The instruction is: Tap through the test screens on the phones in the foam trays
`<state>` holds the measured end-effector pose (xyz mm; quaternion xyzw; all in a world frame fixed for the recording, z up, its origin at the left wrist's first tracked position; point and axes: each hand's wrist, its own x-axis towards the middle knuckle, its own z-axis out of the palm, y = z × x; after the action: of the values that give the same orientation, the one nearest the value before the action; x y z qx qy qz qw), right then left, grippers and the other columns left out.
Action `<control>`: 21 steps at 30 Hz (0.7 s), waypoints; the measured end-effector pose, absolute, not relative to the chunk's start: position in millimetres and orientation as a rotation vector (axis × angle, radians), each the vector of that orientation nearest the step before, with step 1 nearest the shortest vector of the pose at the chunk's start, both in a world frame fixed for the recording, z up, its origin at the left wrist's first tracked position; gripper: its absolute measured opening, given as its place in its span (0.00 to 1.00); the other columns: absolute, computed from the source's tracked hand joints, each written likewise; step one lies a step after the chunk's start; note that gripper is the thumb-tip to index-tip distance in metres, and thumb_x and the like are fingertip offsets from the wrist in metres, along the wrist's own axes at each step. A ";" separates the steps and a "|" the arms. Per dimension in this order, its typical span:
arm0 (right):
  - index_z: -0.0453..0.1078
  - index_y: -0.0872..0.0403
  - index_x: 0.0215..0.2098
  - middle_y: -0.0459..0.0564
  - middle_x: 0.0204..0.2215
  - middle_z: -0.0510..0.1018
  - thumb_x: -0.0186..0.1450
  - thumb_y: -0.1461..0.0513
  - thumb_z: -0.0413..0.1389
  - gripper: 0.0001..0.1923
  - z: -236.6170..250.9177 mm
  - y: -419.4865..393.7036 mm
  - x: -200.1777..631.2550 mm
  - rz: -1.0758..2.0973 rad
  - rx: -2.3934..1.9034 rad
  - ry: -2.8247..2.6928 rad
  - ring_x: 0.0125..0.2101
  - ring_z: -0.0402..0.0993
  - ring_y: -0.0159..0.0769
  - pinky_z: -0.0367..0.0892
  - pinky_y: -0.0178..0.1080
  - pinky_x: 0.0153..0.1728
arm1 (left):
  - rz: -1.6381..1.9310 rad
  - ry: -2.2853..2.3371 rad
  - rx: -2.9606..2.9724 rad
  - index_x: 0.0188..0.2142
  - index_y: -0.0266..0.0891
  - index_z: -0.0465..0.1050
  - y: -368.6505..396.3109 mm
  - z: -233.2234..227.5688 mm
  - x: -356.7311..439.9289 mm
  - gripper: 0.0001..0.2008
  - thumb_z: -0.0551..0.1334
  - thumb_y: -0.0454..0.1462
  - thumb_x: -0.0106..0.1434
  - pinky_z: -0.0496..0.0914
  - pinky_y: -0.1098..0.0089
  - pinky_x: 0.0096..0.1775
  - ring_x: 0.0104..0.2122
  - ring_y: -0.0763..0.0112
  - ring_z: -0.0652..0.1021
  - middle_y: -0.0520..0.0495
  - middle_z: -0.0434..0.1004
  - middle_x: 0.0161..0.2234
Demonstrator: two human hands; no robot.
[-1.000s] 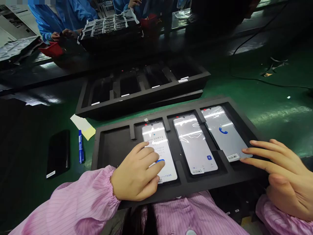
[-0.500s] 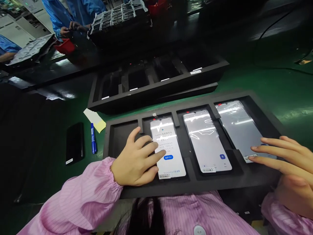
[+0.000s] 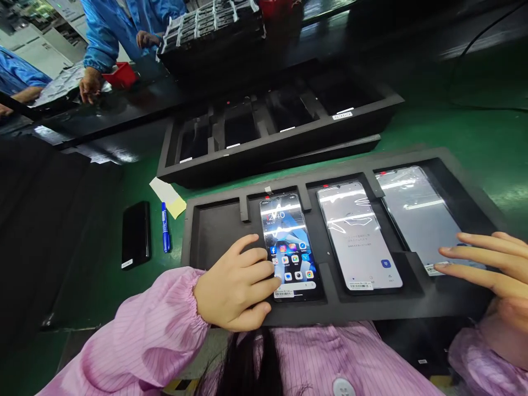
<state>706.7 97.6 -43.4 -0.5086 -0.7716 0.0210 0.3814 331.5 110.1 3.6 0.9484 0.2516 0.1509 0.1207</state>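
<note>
3 lit phones (image 3: 358,236) fill near tray (image 3: 214,234).

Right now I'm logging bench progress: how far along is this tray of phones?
Three lit phones sit in the near tray; its leftmost slot holds none. The left phone shows a home screen with app icons, and the left hand touches its lower edge. The middle phone shows a pale screen with a blue button, untouched. The right hand has fingertips on the right phone. The far tray holds dark phones.

Head-worn camera, looking forward and down, close over foam tray (image 3: 214,231) on green bench (image 3: 454,137)
</note>
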 end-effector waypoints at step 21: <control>0.75 0.56 0.33 0.57 0.43 0.74 0.68 0.61 0.42 0.20 -22.9 88.4 685.1 -0.077 -1.301 -2.098 0.51 0.65 0.51 0.53 0.60 0.54 | 0.676 0.799 2.673 0.39 0.37 0.73 108.9 -5.1 329.3 0.13 0.52 0.31 0.58 0.59 0.56 0.55 0.38 0.66 0.70 0.47 0.73 0.32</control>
<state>685.1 88.4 -22.9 -0.4973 -0.8020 -0.0293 0.3296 329.3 108.9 -5.1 0.9227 0.2757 0.2332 0.1353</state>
